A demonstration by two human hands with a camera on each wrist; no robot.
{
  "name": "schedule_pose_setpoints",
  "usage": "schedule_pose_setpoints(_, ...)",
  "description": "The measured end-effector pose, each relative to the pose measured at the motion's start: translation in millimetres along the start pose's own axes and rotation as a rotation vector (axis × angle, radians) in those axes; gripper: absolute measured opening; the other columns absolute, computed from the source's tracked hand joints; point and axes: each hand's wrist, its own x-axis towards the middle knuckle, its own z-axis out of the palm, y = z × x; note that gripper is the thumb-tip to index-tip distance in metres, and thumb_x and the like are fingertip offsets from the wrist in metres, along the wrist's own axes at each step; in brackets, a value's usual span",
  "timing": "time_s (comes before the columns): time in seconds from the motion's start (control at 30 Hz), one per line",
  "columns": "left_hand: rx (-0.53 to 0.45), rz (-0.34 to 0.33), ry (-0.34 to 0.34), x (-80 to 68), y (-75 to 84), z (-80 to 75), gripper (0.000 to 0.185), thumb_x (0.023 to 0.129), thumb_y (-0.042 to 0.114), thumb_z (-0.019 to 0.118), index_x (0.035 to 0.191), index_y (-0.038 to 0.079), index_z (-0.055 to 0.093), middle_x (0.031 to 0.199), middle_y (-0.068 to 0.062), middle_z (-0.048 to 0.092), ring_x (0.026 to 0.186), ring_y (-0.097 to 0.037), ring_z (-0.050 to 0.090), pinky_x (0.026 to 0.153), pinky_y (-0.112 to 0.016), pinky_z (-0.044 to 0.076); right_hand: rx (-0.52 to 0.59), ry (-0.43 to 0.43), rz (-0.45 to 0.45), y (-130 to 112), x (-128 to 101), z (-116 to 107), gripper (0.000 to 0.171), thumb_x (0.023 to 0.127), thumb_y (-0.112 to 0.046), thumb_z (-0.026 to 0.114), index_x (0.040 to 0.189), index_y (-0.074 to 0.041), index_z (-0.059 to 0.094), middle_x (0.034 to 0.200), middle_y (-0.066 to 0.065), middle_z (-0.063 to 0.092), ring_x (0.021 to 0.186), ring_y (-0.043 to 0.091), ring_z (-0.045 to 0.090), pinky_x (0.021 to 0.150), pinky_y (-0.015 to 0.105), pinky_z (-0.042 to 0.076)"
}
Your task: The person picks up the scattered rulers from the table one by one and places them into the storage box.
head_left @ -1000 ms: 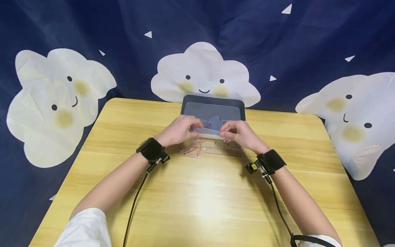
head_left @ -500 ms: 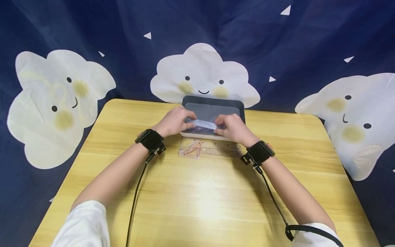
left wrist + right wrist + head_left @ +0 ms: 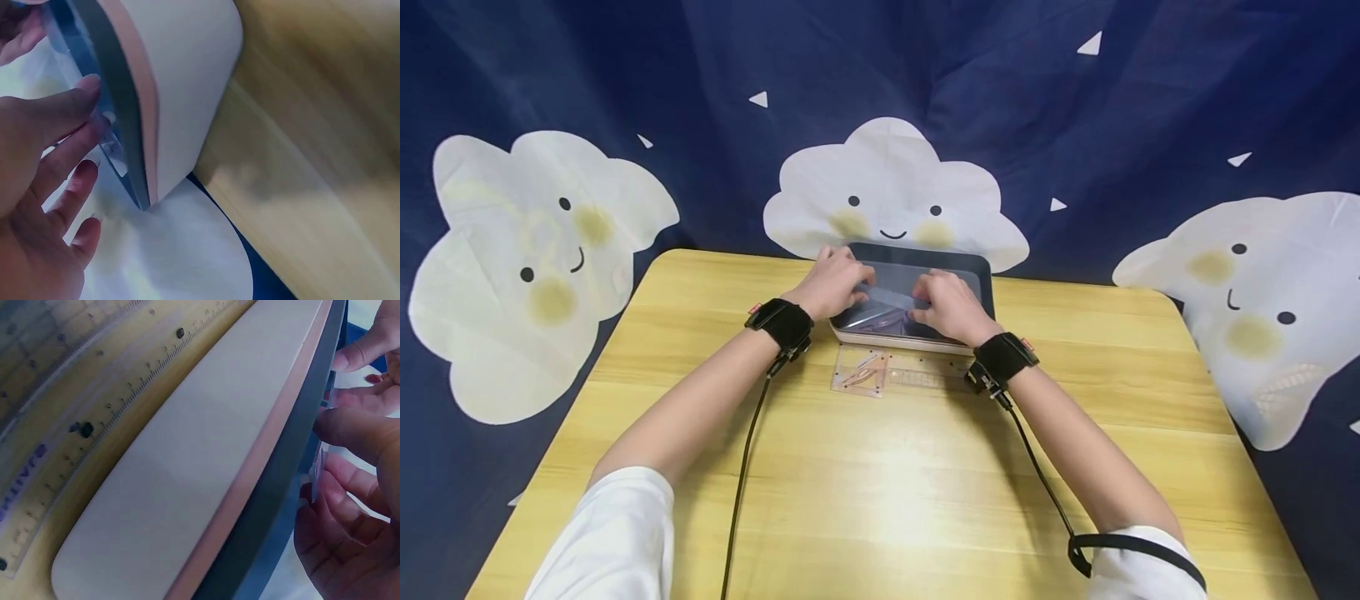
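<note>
Wooden table against a dark blue cloud-print backdrop was the setting. At the far edge, middle, a shallow tray with a grey inside and pale outer wall was sitting. A clear plastic ruler was held over the tray's inside, just above or on its floor; contact could not be told. The ruler's left end was pinched by the left hand, the right end by the right hand. Both sets of fingers were curled onto the clear strip, thumbs on the near side. In the wrist views the fingertips were seen just inside the tray wall, with the clear edge caught between the fingertips of the right hand.

Step judged: the ruler was being set down into the tray, nearly done. Next move would call for a level lowering and both pinches being let go together, so that the strip is not tipped against the wall.

Both forearms were stretched forward, wrists low at the tray's near rim, palms down. Black wrist bands with cables were worn.

A clear set square and a second ruler were lying on the table just beside the tray's near wall.
</note>
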Motion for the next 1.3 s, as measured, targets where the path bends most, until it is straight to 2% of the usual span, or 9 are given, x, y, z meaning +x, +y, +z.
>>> schedule_pose_setpoints(0.33, 0.139, 0.021, -0.008, 16.2, -8.7, 8.1, 0.014, 0.098, 0.015, 0.074, 0.112, 0.016, 0.076, 0.111, -0.004, 0.078, 0.11, -0.031, 0.052, 0.091, -0.047, 0.031, -0.007, -0.013, 0.052, 6.5, 16.4, 10.3, 0.031, 0.087, -0.016, 0.087, 0.109, 0.0, 0.074, 0.104, 0.014, 0.072, 0.097, 0.03, 0.069, 0.087, 0.046, 0.056)
schedule_pose_setpoints(0.5, 0.173, 0.02, -0.014, 23.6, -10.8, 8.5, 0.014, 0.096, 0.009, 0.073, 0.108, 0.016, 0.076, 0.111, -0.004, 0.078, 0.114, -0.031, 0.052, 0.091, -0.048, 0.031, -0.012, -0.009, 0.07, 7.5, 20.6, 12.3, 0.031, 0.087, -0.017, 0.086, 0.109, 0.0, 0.074, 0.105, 0.014, 0.073, 0.099, 0.03, 0.07, 0.089, 0.047, 0.056)
schedule_pose_setpoints(0.63, 0.2, 0.005, -0.039, 28.4, -12.1, 10.3, 0.019, 0.097, 0.008, 0.072, 0.112, 0.017, 0.076, 0.112, -0.003, 0.077, 0.115, -0.03, 0.051, 0.091, -0.048, 0.03, -0.013, -0.014, 0.081, 7.5, 24.0, 16.1, 0.03, 0.088, -0.018, 0.086, 0.108, 0.0, 0.074, 0.105, 0.014, 0.074, 0.099, 0.03, 0.07, 0.089, 0.047, 0.055)
schedule_pose_setpoints(0.93, 0.197, -0.059, -0.07, 36.9, -10.9, 14.9, 0.028, 0.096, 0.007, 0.071, 0.12, 0.02, 0.076, 0.117, -0.002, 0.076, 0.117, -0.032, 0.051, 0.095, -0.05, 0.031, -0.027, -0.029, 0.128, 6.3, 28.2, 21.2, 0.028, 0.087, -0.019, 0.087, 0.105, -0.002, 0.074, 0.103, 0.012, 0.073, 0.096, 0.031, 0.069, 0.089, 0.047, 0.055)
schedule_pose_setpoints(1.13, 0.174, -0.097, -0.085, 39.8, -14.2, 20.6, 0.034, 0.096, 0.006, 0.07, 0.125, 0.021, 0.075, 0.119, -0.002, 0.076, 0.118, -0.032, 0.051, 0.096, -0.05, 0.028, -0.005, -0.044, 0.112, 14.8, 33.0, 29.5, 0.029, 0.089, -0.024, 0.085, 0.107, -0.003, 0.074, 0.107, 0.01, 0.076, 0.1, 0.029, 0.071, 0.091, 0.047, 0.056)
schedule_pose_setpoints(1.27, 0.153, -0.11, -0.094, 39.5, -16.6, 23.1, 0.033, 0.096, 0.009, 0.072, 0.126, 0.022, 0.075, 0.123, -0.003, 0.074, 0.12, -0.032, 0.05, 0.096, -0.05, 0.028, -0.016, -0.058, 0.114, 15.4, 34.0, 29.8, 0.029, 0.091, -0.027, 0.084, 0.106, -0.003, 0.073, 0.105, 0.01, 0.074, 0.095, 0.028, 0.069, 0.089, 0.046, 0.056)
schedule_pose_setpoints(1.3, 0.147, -0.111, -0.095, 39.0, -17.1, 23.4, 0.033, 0.096, 0.01, 0.072, 0.127, 0.022, 0.074, 0.124, -0.004, 0.074, 0.121, -0.033, 0.05, 0.095, -0.05, 0.028, -0.03, -0.066, 0.127, 5.9, 31.0, 23.7, 0.028, 0.091, -0.023, 0.083, 0.106, -0.001, 0.073, 0.106, 0.013, 0.074, 0.096, 0.03, 0.069, 0.09, 0.048, 0.055)
